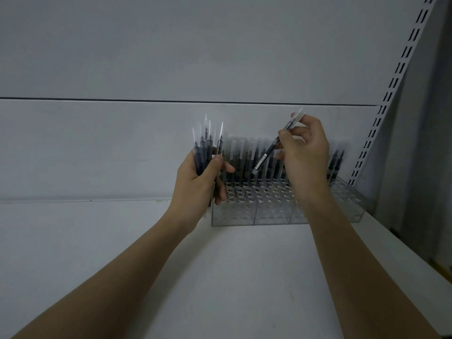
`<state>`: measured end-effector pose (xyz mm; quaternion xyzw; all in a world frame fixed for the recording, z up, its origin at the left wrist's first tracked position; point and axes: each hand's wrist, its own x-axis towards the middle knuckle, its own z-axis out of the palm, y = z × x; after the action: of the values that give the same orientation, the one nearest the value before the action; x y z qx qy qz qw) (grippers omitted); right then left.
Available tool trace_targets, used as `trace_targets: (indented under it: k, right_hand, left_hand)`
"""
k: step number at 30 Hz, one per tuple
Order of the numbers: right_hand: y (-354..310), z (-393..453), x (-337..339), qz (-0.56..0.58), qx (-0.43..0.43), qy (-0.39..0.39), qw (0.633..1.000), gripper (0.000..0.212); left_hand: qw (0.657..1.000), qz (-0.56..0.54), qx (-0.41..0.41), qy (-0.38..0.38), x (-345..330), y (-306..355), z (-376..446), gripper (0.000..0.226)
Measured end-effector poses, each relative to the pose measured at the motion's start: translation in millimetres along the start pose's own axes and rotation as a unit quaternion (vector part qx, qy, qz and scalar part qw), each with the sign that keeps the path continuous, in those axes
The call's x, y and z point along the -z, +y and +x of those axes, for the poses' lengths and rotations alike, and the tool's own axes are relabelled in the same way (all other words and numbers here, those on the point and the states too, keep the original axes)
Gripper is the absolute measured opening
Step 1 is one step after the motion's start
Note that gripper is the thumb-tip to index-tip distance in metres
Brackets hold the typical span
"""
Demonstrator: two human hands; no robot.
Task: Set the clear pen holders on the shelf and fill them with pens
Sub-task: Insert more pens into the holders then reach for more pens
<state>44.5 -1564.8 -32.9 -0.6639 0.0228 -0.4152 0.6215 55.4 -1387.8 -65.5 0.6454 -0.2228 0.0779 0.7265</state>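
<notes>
The clear plastic pen holders (274, 214) already stand on the white shelf (220, 265), back rows filled, front holes empty; left hand (200, 187) grips a bundle of dark pens (206, 148), right hand (305, 152) pinches one dark pen (271, 149).

The holders (274, 214) stand side by side on the shelf (122, 241) at centre right of the frame, against the back panel (97, 143). Pens (247, 162) stand in their rear rows. The left hand (198, 187) holds a bundle (208, 148) at the holders' left end; the right hand (305, 152) holds one pen (271, 149) tilted above them. An upright (391, 94) rises at upper right.

Front holes of holder (274, 216) free; back rows blocked w/ pens (247, 160).
</notes>
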Motion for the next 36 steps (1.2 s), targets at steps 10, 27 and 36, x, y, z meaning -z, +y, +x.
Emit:
trace_targets:
  k: [10,27,36]
  right_hand:
    - [12.5,-6.6,-4.5,-0.170,0.079,-0.101,0.977,0.026]
    - [12.9,-6.5,-0.1,-0.271,0.032,-0.156,0.949,0.025]
    - [-7.0,-15.4,-6.9,-0.081,0.001,-0.186,0.979,0.009]
  left_hand:
    - [1.000,-0.002,-0.005,0.005,-0.6,0.0,-0.4,0.023]
    - [0.999,-0.029,-0.018,-0.014,-1.0,0.9,-1.6,0.006]
    - [0.997,-0.059,0.007,-0.052,-2.8,2.6,-3.6,0.011]
